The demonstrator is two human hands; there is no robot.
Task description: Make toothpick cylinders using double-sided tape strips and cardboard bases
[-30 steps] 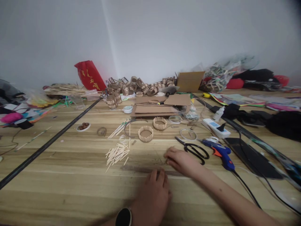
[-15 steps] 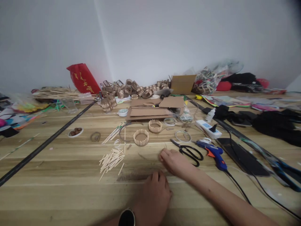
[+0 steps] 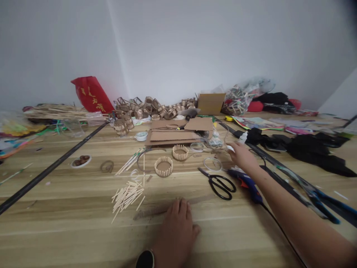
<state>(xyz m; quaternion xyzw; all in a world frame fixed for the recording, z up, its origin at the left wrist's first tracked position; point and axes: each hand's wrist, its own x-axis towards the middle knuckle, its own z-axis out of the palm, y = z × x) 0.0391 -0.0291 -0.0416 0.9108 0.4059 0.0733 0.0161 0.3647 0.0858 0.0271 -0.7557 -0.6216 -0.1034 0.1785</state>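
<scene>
My left hand [image 3: 176,232], a black watch on its wrist, lies flat at the near edge of the wooden table [image 3: 69,223]. Its fingers are stretched out and press on a thin dark cardboard strip [image 3: 149,213]. My right hand [image 3: 241,156] reaches far right, over a white power strip [image 3: 230,148], just beyond the blue glue gun [image 3: 247,183]. Its fingers look extended and hold nothing I can see. Black scissors [image 3: 219,182] lie between the two hands. Two rings of short wooden sticks [image 3: 164,166] [image 3: 180,152] stand further back. A loose stick pile [image 3: 126,194] lies left of my left hand.
Cardboard sheets [image 3: 174,134], a clear tape ring [image 3: 212,163] and a white glue bottle [image 3: 243,137] lie mid-table. Many finished stick rings [image 3: 145,106], a red bag [image 3: 90,95] and a box [image 3: 210,103] line the wall. Black cloth [image 3: 315,149] and cables fill the right side.
My right hand has left the strip near the scissors and moved right and away, past the glue gun to the power strip. The left hand stays on the strip. The view has shifted rightward.
</scene>
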